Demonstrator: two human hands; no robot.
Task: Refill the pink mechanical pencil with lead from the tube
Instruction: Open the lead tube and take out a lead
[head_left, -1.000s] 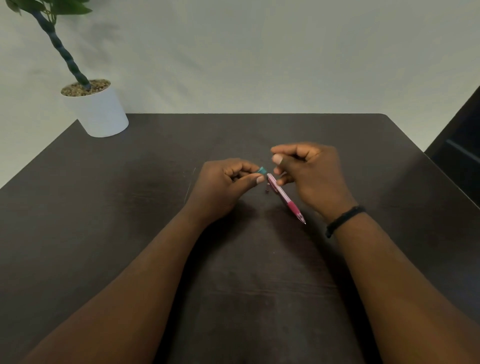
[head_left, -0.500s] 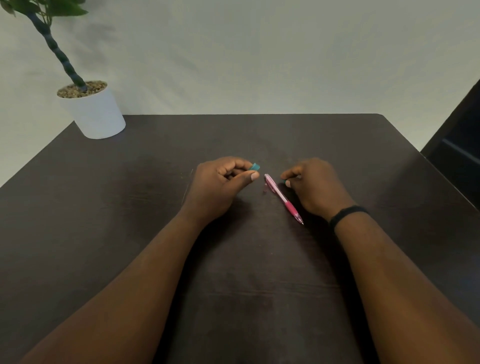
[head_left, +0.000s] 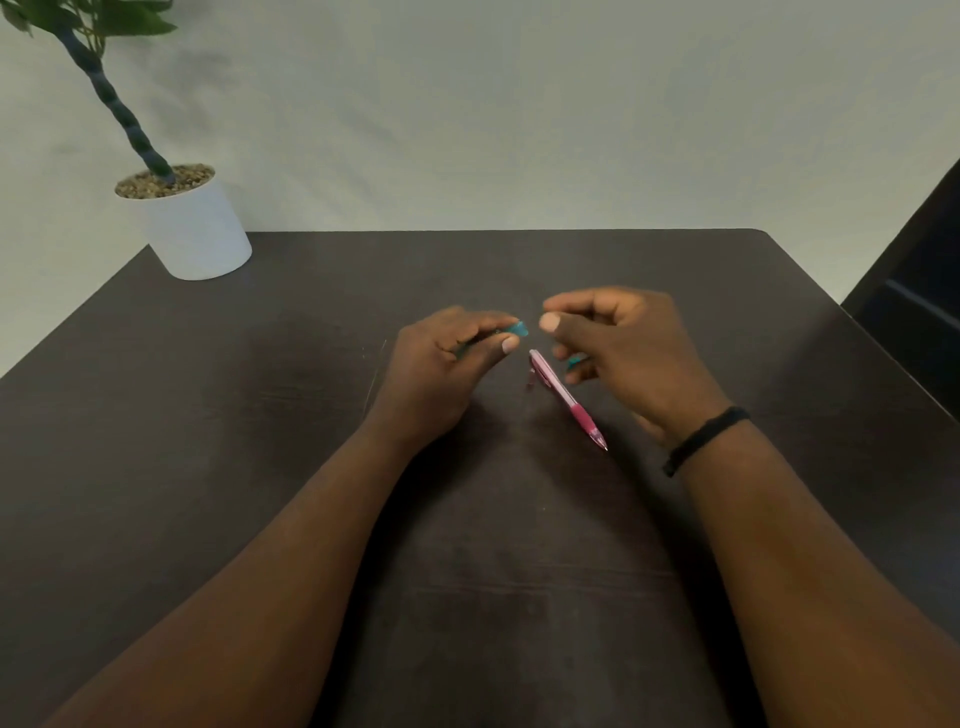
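Note:
The pink mechanical pencil (head_left: 566, 397) lies on the dark table (head_left: 260, 467) between my hands, tip pointing toward me and to the right, touched by neither hand. My left hand (head_left: 441, 374) is closed around the teal lead tube (head_left: 518, 328), whose end sticks out past the thumb toward the right. My right hand (head_left: 623, 353) hovers just right of that end, thumb and forefinger close together a short gap from the tube. A small teal piece (head_left: 575, 360), apparently the tube's cap, is tucked in its lower fingers.
A white pot (head_left: 195, 228) with an artificial plant stands at the table's far left corner. Thin faint lines (head_left: 373, 382), possibly loose leads, lie left of my left hand. A dark piece of furniture (head_left: 919, 291) sits beyond the right edge.
My right hand set the pink pencil down on the table, then rose toward the tube's end. My left hand kept the tube and barely moved.

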